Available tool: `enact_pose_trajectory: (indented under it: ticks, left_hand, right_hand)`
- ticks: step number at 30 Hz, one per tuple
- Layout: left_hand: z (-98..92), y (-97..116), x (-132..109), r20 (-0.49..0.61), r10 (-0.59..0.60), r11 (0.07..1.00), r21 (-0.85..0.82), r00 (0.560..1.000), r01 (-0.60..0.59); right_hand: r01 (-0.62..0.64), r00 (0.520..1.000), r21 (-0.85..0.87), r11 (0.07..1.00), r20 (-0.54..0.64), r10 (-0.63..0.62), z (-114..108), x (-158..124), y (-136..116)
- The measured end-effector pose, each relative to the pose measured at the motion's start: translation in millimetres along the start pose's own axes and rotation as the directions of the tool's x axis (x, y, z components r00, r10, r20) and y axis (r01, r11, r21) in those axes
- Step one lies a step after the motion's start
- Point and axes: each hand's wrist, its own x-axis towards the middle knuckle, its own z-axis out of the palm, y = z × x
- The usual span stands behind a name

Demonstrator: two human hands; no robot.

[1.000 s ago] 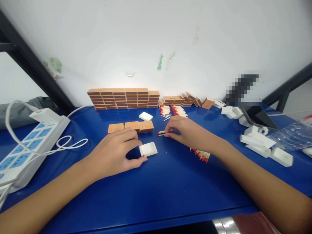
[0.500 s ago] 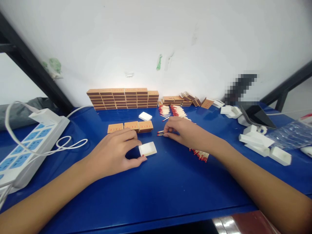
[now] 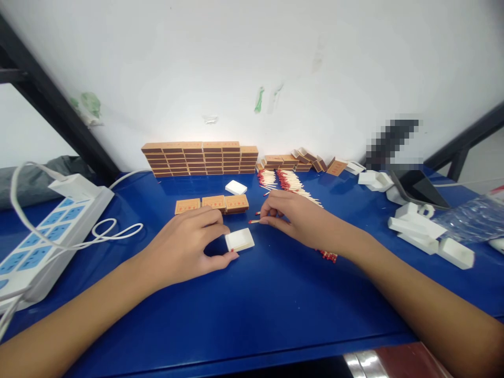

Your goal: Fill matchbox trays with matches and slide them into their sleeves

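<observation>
My left hand (image 3: 189, 245) rests on the blue table (image 3: 252, 310), its thumb and fingers pinching the left end of a small white matchbox tray (image 3: 240, 240). My right hand (image 3: 293, 218) is closed in a pinch on a few red-tipped matches (image 3: 254, 221), just to the right of and behind the tray. The match heads point left toward the tray. A loose heap of matches (image 3: 327, 255) lies partly hidden under my right wrist.
Three brown matchboxes (image 3: 212, 203) lie in a row behind my left hand. A wall of stacked matchboxes (image 3: 199, 158) lines the back. More loose matches (image 3: 287, 179) and a spare white tray (image 3: 235, 187) lie beyond. White trays (image 3: 417, 231) sit right; a power strip (image 3: 51, 226) left.
My right hand has drawn the pinched matches a little left and nearer, closer to the white tray. My left hand and the tray have stayed in place.
</observation>
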Motion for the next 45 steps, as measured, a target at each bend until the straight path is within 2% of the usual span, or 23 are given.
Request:
enact_pose_trajectory:
  ticks: [3,7,12,15,18,20,23,26,30,35,40,43,45]
  left_hand:
    - [0.5,1,0,-0.001,-0.002,1.0,0.001,1.0,0.002]
    - [1.3,2,1,-0.017,0.009,1.0,0.003,1.0,-0.009]
    - [1.3,2,-1,-0.021,0.015,1.0,-0.004,1.0,-0.015]
    - [1.2,1,-1,-0.025,0.017,1.0,-0.004,1.0,-0.017]
    - [1.6,0,-2,-0.027,0.018,1.0,0.003,0.999,-0.018]
    - [1.9,0,-2,-0.029,0.019,1.0,0.002,0.999,-0.019]
    - [1.6,0,-2,-0.028,0.016,1.0,-0.005,0.999,-0.016]
    - [0.2,1,-1,-0.027,0.015,1.0,0.003,1.0,-0.015]
    - [-0.9,2,0,-0.007,-0.001,1.0,0.026,1.0,0.001]
    - [0.3,1,-1,-0.015,-0.007,1.0,0.026,1.0,0.008]
    - [0.6,2,0,-0.031,0.001,1.0,0.024,1.0,0.0]
    - [0.2,3,0,-0.027,-0.002,1.0,0.014,1.0,0.002]
    - [0.4,3,0,-0.028,-0.006,1.0,0.007,1.0,0.006]
  right_hand:
    - [0.044,0.999,0.009,0.999,-0.025,-0.043,3,-3,-20]
    - [0.105,0.994,-0.079,0.991,-0.026,-0.108,15,-3,-42]
    - [0.119,0.993,-0.135,0.984,0.029,-0.117,23,-2,-47]
    - [0.112,0.993,-0.056,0.992,-0.025,-0.114,14,-2,-35]
    - [0.055,0.99,-0.048,0.997,-0.131,-0.061,3,-1,-10]
    - [0.01,0.987,-0.07,0.997,-0.161,-0.022,-2,1,10]
    - [-0.018,0.994,-0.073,0.997,-0.111,0.01,-1,5,30]
    - [-0.036,0.999,-0.079,0.996,-0.038,0.033,3,6,33]
    - [-0.033,0.999,-0.077,0.997,-0.022,0.031,1,5,19]
    - [0.037,0.998,-0.021,0.999,-0.054,-0.039,1,0,-15]
    - [0.146,0.988,-0.136,0.98,-0.035,-0.152,16,-3,-46]
    - [0.142,0.989,-0.147,0.979,-0.005,-0.145,20,-3,-49]
    - [0.112,0.994,-0.051,0.992,-0.008,-0.112,17,-2,-44]
